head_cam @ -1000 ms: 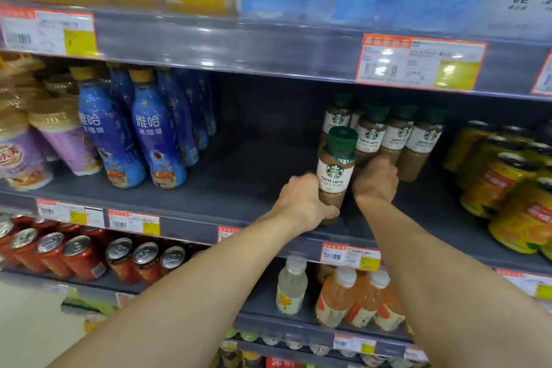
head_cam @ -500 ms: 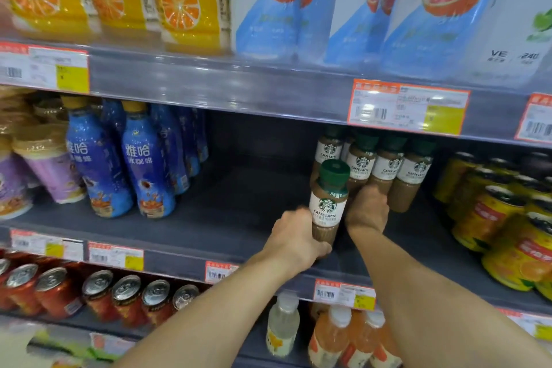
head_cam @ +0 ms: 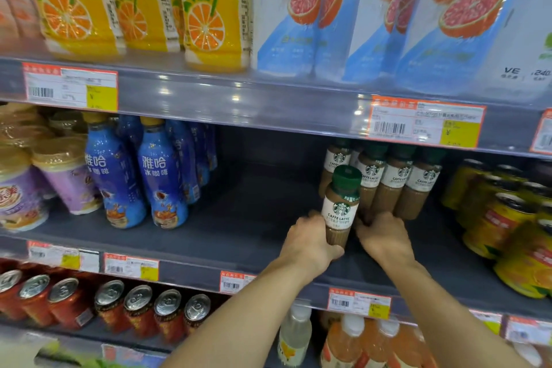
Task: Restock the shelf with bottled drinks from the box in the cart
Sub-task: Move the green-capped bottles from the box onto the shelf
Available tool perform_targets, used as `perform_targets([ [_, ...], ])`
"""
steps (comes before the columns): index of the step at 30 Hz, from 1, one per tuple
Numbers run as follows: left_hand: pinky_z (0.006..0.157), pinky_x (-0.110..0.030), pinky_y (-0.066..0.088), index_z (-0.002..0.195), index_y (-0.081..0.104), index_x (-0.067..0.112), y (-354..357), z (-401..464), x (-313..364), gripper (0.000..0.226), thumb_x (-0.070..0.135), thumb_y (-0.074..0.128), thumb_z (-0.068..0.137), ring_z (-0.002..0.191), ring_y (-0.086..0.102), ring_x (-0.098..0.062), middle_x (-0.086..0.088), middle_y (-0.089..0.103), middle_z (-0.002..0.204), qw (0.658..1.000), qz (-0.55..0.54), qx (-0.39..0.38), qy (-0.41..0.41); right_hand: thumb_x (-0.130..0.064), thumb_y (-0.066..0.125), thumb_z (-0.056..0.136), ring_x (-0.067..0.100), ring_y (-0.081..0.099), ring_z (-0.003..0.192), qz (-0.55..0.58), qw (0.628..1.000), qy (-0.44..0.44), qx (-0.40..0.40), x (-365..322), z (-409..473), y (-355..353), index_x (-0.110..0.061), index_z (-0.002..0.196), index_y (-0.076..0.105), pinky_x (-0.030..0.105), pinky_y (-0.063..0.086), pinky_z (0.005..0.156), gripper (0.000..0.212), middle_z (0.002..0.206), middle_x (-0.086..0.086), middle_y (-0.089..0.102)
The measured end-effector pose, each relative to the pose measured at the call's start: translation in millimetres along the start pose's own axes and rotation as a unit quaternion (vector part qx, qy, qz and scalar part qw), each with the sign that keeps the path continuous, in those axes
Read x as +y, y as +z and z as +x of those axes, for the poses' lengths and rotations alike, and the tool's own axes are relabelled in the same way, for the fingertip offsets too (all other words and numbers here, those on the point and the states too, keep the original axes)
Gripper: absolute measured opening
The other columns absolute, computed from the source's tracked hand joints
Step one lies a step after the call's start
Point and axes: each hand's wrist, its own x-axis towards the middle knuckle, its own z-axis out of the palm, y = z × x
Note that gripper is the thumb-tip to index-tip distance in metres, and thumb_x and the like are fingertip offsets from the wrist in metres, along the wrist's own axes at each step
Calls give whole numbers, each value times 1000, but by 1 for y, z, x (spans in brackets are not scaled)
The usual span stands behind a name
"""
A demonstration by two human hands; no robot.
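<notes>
On the grey metal middle shelf [head_cam: 245,218], taking the front caffe latte bottle as the landmark, the far left holds purple plastic cups with gold foil lids [head_cam: 64,173]. Right of them, still well to the left of the landmark, stand tall blue coffee bottles with yellow caps [head_cam: 162,179]. A bare stretch of shelf lies between those and the landmark. The left hand [head_cam: 309,243] grips the lower body of the brown caffe latte bottle with a green cap and white label [head_cam: 340,206], fingers wrapped round it; the bottle stands nearly upright at the shelf's front, its base hidden by the hand, so contact with the shelf cannot be told. Just behind and right of it is a row of matching green-capped latte bottles [head_cam: 400,179]. The right hand [head_cam: 385,237] is curled against the base of that row, close beside the landmark; its fingers are hidden, so its grip cannot be told. Far right of the landmark lie yellow tins with dark lids [head_cam: 507,224].
</notes>
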Motion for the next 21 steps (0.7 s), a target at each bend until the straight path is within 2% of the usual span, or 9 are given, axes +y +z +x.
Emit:
perform_targets([
  [2,92,-30,45,126,47,9,-2,4,2,60,31,77,78,115,54,-29,-12,53,125,1000,3,-3,-2,-48,58,89,31,64,96,-33,998,-29,-42,11,-9,-6,-19,94,69,36,53,78,31,98,10,70],
  [4,93,-30,44,128,46,10,-4,10,3,61,31,76,79,117,53,-29,-12,52,127,1000,-4,-5,-13,-71,44,85,26,62,100,-59,994,-60,-75,22,-22,-13,-27,103,67,38,52,83,52,103,4,70],
  [6,95,-31,47,127,49,10,-4,18,2,61,30,78,77,117,56,-28,-11,56,128,1000,-14,-2,-21,-84,30,78,24,57,116,-72,988,-85,-111,31,-34,-18,-29,116,63,40,48,95,74,122,0,65],
  [8,98,-33,47,126,51,11,-1,26,0,61,29,80,76,118,57,-26,-9,60,128,999,-24,0,-25,-84,32,78,18,32,142,-83,981,-103,-142,33,-49,-21,-23,142,46,39,33,113,90,153,-3,38],
  [9,98,-33,47,126,51,11,0,30,0,61,29,80,75,119,57,-26,-9,60,128,999,-26,2,-28,-86,30,74,14,20,147,-100,977,-119,-146,32,-55,-22,-22,149,36,38,26,116,100,159,-6,25],
  [12,95,-30,45,125,52,10,2,43,0,61,30,80,75,120,56,-27,-10,59,129,999,-20,14,-30,-93,20,61,13,14,148,-148,969,-148,-135,27,-67,-24,-23,154,25,37,22,116,116,162,-8,14],
  [16,92,-28,45,124,55,11,7,57,-1,61,30,82,73,117,57,-25,-9,61,127,999,-31,26,-26,-92,18,65,13,13,149,-166,966,-163,-114,27,-69,-24,-20,154,24,30,16,117,115,162,-4,15],
  [19,94,-29,46,123,55,11,12,65,-1,61,32,82,72,118,55,-27,-11,61,126,998,-36,34,-25,-95,2,56,14,12,149,-171,963,-183,-100,26,-69,-24,-15,154,26,24,8,117,128,162,1,16],
  [21,92,-29,44,122,55,10,13,68,0,59,30,81,73,120,53,-28,-12,60,126,998,-40,39,-28,-92,4,57,14,10,149,-171,962,-188,-100,26,-67,-25,-13,154,26,23,5,117,127,162,2,16],
])
